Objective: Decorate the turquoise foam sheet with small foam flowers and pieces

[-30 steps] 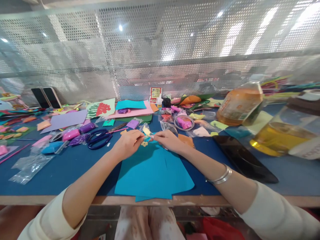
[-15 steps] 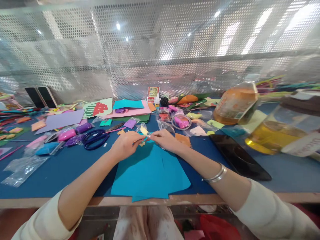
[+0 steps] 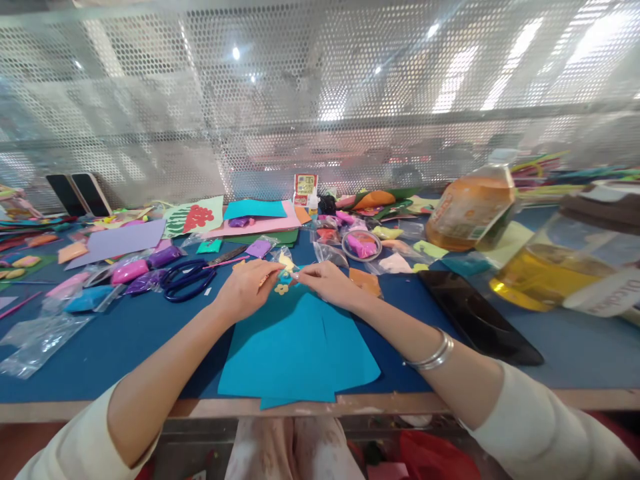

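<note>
My left hand [image 3: 249, 288] and my right hand [image 3: 326, 283] meet at the far edge of a teal foam sheet [image 3: 297, 347] that lies on the blue table [image 3: 125, 333]. Both hands are closed in a pinch on a small teal piece [image 3: 288, 274] between their fingertips. A small yellow flower cut-out [image 3: 281, 290] rests on the teal sheet just under the fingers. A silver bangle [image 3: 433, 353] circles my right wrist.
Blue scissors [image 3: 186, 278] lie left of my hands beside bags of pink, purple and blue clay [image 3: 131, 271]. A black phone [image 3: 475, 313] lies at the right, with an orange drink bottle [image 3: 473, 207] and a jar of yellow liquid [image 3: 565, 267] behind. Coloured sheets [image 3: 255, 215] and a perforated metal screen stand at the back.
Both hands stay pinched together at the sheet's far edge. The yellow flower cut-out shows clearly below the fingers again. The view shifted slightly.
</note>
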Action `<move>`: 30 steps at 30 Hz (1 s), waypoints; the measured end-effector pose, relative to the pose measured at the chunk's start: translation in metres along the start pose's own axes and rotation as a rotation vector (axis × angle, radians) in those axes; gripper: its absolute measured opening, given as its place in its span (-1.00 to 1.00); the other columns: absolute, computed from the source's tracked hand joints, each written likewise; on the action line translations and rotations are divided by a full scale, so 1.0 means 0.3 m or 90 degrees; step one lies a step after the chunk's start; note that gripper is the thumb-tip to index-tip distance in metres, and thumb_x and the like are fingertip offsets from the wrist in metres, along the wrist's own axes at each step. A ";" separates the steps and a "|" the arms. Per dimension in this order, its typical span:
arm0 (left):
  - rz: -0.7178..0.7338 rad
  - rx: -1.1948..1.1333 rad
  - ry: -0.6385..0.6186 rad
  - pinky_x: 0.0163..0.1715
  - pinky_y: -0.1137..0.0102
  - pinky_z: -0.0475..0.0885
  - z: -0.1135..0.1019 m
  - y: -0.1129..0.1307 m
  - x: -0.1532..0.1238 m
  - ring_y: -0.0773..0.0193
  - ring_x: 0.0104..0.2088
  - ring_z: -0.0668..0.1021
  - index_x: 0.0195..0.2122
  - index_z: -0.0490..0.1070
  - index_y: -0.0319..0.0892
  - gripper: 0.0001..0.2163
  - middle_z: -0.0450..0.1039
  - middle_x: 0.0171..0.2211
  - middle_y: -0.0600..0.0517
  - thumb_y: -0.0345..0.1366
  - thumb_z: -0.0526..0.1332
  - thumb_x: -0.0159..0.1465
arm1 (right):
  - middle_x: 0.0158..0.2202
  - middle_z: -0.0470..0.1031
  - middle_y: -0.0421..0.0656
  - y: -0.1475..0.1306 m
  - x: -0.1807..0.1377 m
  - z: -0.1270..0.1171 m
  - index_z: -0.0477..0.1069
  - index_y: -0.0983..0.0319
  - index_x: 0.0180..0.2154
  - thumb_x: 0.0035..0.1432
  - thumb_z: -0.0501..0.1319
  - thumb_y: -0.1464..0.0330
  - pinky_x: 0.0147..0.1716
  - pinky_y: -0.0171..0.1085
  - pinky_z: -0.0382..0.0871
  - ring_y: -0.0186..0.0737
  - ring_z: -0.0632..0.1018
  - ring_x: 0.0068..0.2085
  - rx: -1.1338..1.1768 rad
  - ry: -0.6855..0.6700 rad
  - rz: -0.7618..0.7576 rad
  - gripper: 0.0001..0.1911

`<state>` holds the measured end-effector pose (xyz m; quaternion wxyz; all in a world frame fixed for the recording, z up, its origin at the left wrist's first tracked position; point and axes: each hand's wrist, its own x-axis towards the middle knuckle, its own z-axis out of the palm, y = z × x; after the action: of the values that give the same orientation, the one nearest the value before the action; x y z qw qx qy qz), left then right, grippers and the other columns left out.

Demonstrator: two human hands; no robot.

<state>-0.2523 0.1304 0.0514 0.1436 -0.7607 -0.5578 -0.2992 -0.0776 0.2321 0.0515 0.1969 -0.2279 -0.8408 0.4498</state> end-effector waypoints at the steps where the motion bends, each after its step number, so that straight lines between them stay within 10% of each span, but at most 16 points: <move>1: 0.009 0.008 0.009 -0.34 0.44 0.37 0.001 -0.003 -0.001 0.27 -0.34 0.55 -0.21 0.47 -0.23 -0.75 0.55 -0.31 -0.03 -0.24 0.04 0.31 | -0.66 0.01 -0.31 0.001 0.001 0.001 0.26 0.29 -0.59 0.09 0.04 0.20 -0.61 -0.35 -0.14 -0.45 0.08 -0.60 -0.007 0.002 -0.001 -0.66; 17: -0.047 -0.009 -0.012 -0.52 0.51 0.32 -0.008 -0.020 -0.003 0.35 -0.53 0.54 -0.53 0.51 -0.14 -0.67 0.55 -0.53 0.09 -0.04 0.14 0.21 | -0.65 -0.01 -0.30 0.007 0.004 0.001 0.31 0.31 -0.60 0.08 0.06 0.25 -0.58 -0.34 -0.13 -0.43 0.08 -0.56 -0.049 0.009 -0.017 -0.67; 30: 0.050 -0.024 -0.019 -0.46 0.51 0.36 0.000 -0.037 -0.001 0.37 -0.47 0.52 -0.40 0.54 -0.15 -0.74 0.53 -0.48 0.03 -0.14 0.13 0.25 | -0.65 0.01 -0.29 0.013 0.007 0.002 0.19 0.28 -0.65 0.06 0.05 0.22 -0.57 -0.34 -0.13 -0.43 0.09 -0.55 -0.054 0.016 -0.030 -0.66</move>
<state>-0.2628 0.1340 0.0500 0.1325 -0.7889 -0.5237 -0.2928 -0.0788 0.2347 0.0483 0.2081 -0.2217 -0.8617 0.4062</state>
